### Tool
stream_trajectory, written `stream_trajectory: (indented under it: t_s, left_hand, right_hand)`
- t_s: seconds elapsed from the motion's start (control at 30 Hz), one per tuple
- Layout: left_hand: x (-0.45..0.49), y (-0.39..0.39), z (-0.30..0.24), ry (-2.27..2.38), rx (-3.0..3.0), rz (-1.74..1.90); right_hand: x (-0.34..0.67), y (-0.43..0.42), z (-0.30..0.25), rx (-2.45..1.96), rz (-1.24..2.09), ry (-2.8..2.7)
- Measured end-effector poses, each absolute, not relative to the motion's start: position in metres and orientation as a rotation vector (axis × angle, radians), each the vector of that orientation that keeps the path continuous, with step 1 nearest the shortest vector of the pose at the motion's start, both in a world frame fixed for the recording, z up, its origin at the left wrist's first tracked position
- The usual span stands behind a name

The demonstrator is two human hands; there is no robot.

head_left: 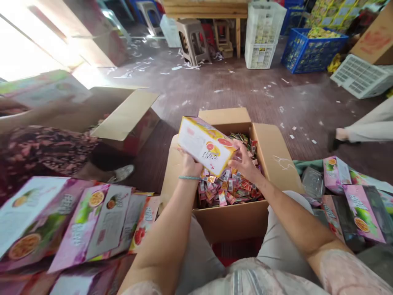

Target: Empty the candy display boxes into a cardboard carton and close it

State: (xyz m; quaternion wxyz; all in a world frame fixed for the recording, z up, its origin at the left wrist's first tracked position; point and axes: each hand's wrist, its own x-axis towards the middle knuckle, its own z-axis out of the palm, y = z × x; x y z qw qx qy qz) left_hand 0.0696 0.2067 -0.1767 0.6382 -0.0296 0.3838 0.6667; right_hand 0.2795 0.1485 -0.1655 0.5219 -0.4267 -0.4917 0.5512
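Note:
A yellow and white printed carton (pixel 205 144) with grapefruit pictures is held tilted over an open cardboard box (pixel 276 151). My left hand (pixel 189 164) grips its near left end from below; a thin bracelet sits on that wrist. My right hand (pixel 245 163) holds the carton's right end, fingers wrapped round it. The cardboard box between my knees holds several small pink and red sachets (pixel 229 186).
Pink printed cartons (pixel 92 221) lie stacked at my left and more cartons (pixel 356 200) at my right. Another person in a patterned garment (pixel 37 151) sits left by a second open box (pixel 125 119). Someone's foot (pixel 337 137) is at right. Stools and crates stand behind.

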Motion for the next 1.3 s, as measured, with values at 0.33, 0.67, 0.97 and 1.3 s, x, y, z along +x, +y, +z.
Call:
stream_trajectory:
  t_s: [0.33,0.67,0.97,1.3]
  left_hand:
    - [0.074,0.194,-0.153,1.106,0.079,1.275]
    - [0.076,0.191,-0.156,1.501,0.38,1.243]
    - [0.079,0.187,-0.151,1.602,0.668,1.416]
    - [0.108,0.153,-0.164,1.611,2.323,1.08]
  right_hand:
    - [0.306,0.186,-0.172,-1.053,1.169,-0.7]
    - [0.348,0.201,-0.165,-0.896,1.186,-0.453]
    - [0.347,0.191,-0.149,-0.768,1.461,-0.355]
    - [0.288,0.181,-0.155,-0.847,1.239,-0.588]
